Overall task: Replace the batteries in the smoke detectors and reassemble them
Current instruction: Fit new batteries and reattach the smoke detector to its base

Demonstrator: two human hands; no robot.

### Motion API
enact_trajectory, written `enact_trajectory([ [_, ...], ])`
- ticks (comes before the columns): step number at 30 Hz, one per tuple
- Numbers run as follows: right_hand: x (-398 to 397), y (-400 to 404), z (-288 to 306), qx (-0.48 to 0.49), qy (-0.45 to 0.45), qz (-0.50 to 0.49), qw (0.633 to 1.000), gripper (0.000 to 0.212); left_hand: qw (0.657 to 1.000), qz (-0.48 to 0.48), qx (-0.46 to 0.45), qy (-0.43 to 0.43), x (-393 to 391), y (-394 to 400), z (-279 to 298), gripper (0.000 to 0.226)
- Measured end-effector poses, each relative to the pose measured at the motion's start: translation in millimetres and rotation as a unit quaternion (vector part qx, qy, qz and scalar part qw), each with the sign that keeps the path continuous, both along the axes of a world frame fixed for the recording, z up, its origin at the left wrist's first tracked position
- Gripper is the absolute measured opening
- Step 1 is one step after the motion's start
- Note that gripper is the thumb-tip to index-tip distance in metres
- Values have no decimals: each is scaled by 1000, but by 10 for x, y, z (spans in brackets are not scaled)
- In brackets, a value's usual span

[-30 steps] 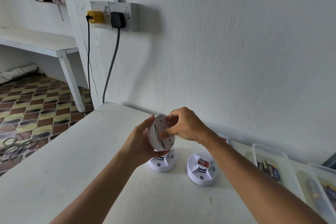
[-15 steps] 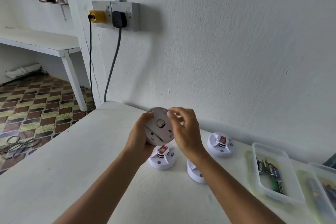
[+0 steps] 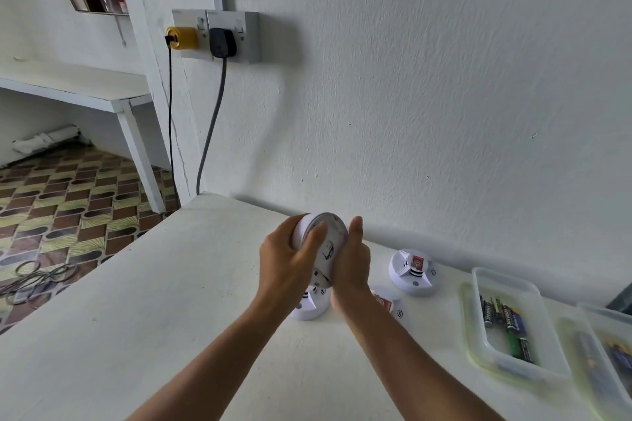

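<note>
A round white smoke detector (image 3: 328,232) is held up on edge above the table between both hands. My left hand (image 3: 287,263) grips its left rim, thumb across the face. My right hand (image 3: 352,263) wraps round its right side, thumb up. Below the hands lie two more white detectors, one (image 3: 307,308) under my left wrist and one (image 3: 390,308) partly hidden by my right forearm, a red battery showing in it. A third detector (image 3: 413,272) sits further right with a red battery in its open back.
A clear plastic tray (image 3: 513,321) with several batteries stands at the right, another tray (image 3: 608,352) beside it. A wall socket with a yellow plug (image 3: 183,37) and a black plug (image 3: 222,43) hangs above the white table's (image 3: 136,318) left corner; cables drop behind it.
The held detector has been turned from face-on to edge-on, and my right hand has shifted from its top to its right side. The view has swung slightly right.
</note>
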State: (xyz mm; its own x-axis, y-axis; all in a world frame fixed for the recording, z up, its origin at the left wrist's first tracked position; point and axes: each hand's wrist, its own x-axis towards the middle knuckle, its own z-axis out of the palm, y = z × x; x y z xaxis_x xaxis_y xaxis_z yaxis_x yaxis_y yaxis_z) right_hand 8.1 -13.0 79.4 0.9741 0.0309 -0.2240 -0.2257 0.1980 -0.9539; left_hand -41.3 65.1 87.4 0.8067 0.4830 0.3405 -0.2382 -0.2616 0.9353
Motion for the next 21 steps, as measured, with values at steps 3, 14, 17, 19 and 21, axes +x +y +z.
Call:
enact_trajectory([
  [3, -10, -31, -28, 22, 7, 32, 999, 59, 998, -39, 27, 27, 40, 96, 23, 28],
  [14, 4, -309, -230, 310, 138, 372, 864, 72, 943, -200, 183, 194, 245, 489, 144, 37],
  [17, 7, -265, -312, 375, 148, 269, 875, 67, 946, -3, 304, 111, 180, 365, 20, 48],
  [19, 12, -222, -297, 398, 129, 211, 884, 58, 945, 21, 324, 47, 103, 264, -71, 44],
  [21, 20, -195, -272, 419, 115, 179, 883, 48, 954, 2, 298, 41, 59, 167, -136, 45],
])
